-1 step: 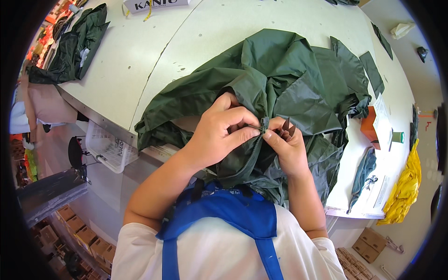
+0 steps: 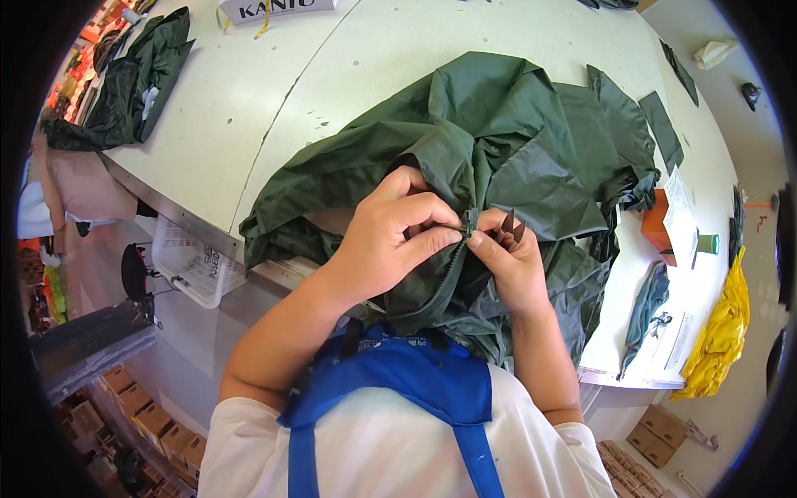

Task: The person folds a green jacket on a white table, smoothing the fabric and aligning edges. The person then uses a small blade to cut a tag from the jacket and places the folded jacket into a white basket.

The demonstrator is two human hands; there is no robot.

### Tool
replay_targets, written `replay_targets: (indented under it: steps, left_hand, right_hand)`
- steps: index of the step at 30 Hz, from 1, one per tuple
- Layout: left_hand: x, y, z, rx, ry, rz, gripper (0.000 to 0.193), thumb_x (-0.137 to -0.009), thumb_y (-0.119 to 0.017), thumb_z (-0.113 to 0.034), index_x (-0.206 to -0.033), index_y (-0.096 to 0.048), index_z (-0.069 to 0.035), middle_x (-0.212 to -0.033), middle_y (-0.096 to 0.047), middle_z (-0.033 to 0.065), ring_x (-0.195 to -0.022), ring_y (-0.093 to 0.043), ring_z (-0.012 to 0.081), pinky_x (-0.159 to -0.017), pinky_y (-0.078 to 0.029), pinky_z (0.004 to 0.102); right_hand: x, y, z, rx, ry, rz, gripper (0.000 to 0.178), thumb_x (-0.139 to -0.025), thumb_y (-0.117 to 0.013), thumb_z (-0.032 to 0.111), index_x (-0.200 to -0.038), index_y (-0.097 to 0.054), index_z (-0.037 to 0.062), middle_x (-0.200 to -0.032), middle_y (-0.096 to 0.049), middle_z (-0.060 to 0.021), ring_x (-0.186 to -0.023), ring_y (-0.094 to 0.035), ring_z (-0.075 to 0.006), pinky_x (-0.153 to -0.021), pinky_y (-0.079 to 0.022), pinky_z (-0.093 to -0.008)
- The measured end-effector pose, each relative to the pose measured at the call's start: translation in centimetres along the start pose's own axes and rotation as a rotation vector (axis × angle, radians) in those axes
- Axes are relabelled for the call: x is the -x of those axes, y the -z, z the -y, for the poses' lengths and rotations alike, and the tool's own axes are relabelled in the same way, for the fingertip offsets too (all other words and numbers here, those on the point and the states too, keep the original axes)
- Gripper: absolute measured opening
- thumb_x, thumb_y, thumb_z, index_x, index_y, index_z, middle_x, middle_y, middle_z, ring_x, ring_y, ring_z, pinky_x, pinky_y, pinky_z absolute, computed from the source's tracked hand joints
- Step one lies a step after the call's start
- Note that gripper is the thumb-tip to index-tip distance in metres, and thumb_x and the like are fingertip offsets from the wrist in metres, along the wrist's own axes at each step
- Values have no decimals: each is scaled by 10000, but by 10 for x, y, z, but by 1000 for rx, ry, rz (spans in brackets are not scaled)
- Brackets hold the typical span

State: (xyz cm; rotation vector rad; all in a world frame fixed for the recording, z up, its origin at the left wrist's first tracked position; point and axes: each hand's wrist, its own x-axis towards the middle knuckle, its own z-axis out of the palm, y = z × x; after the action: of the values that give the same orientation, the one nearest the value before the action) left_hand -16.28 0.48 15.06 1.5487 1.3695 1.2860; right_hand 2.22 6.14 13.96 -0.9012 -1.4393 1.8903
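Note:
A dark green garment point(image 2: 506, 100) of thin, shiny cloth lies bunched over the table's near edge, in front of my body. Its zipper point(image 2: 449, 278) curves up to a dark slider point(image 2: 471, 219) between my hands. On the left side, my left hand point(image 2: 411, 217) is closed, thumb and forefinger pinching at the zipper by the slider; its other fingers are partly tucked under the cloth. Thumb against fingers, my right hand point(image 2: 510, 253) pinches the zipper's other side. Dark pointed blades point(image 2: 513, 228), seemingly of thread snips, stick out from that hand; their handle is hidden.
The white table point(image 2: 274, 75) bears another dark green garment point(image 2: 141, 83) at far left, a white box point(image 2: 278, 7) at the back, and an orange box point(image 2: 657, 224) beside a green spool point(image 2: 707, 244) at right. Yellow cloth point(image 2: 721, 332) hangs over the right edge. A white basket point(image 2: 195, 261) sits below, left.

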Motion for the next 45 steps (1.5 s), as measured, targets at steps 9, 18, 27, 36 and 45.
replay_targets:
  steps: [9,18,27,36,45]
  left_hand:
    - [-2,3,-14,-400,-437,-169,144,-716,-751,-73,-847,-697,-100,-842,-444,44,-641,-416,146,-549,-346,252]
    - [-6,5,-8,-252,-346,-141,104,-730,-726,-10,-807,-663,-42,-874,-513,51,-696,-502,128,-571,-410,256]
    - [-9,15,-8,-274,-401,3,134,-732,-696,-16,-832,-627,-74,-881,-687,69,-710,-592,219,-664,-440,325]
    - [6,-3,-4,-244,-272,18,140,-726,-703,2,-834,-628,-45,-876,-681,84,-735,-615,224,-670,-450,320]
    - [6,-14,-6,-271,-345,-61,164,-706,-703,19,-837,-624,-40,-881,-668,83,-768,-608,245,-692,-466,334]
  right_hand:
    - [0,-3,15,46,-17,89,93,-858,-595,65,-788,-539,42,-711,-459,73,-654,-377,-23,-586,-320,-205]
    - [0,-2,20,138,17,109,160,-844,-601,55,-726,-493,51,-652,-410,72,-616,-347,-20,-538,-297,-217]
    - [0,14,21,-197,-265,128,452,-762,-521,50,-1206,-453,-2,-929,-481,5,-662,-440,-62,-590,-360,-187]
    - [8,17,24,151,-182,101,138,-860,-597,30,-989,-566,-8,-674,-482,25,-617,-446,-48,-542,-360,-216]
    - [18,2,39,528,-24,-21,131,-804,-644,53,-873,-537,24,-655,-503,0,-580,-401,-55,-514,-347,-229]
